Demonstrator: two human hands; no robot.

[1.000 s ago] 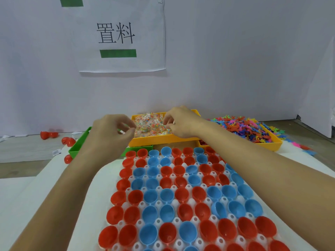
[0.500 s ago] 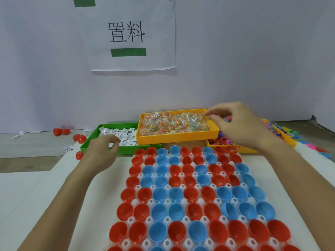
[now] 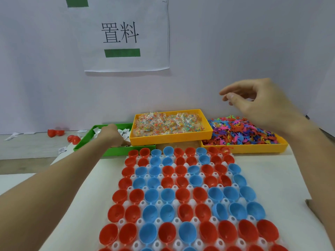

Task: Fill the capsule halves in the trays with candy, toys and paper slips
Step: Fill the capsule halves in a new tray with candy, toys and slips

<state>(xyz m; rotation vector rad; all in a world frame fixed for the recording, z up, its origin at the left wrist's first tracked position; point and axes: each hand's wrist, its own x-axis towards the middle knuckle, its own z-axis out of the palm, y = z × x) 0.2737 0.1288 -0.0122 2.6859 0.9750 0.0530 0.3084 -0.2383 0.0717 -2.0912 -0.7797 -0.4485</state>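
Observation:
A white holder tray in front of me carries several empty red capsule halves and blue capsule halves. Behind it stand a green tray of paper slips, an orange tray of wrapped candy, and a second orange tray of small coloured toys. My left hand reaches into the green tray with its fingers down among the slips, hidden from view. My right hand hovers above the toy tray, fingers loosely curved, holding nothing.
A few red capsule halves and loose slips lie on the floor to the left. A paper sign hangs on the white wall close behind the trays. The white table top extends right of the holder tray.
Both hands left the candy tray. My left hand moved left and down into the green slip tray. My right hand swung right and rose above the toy tray.

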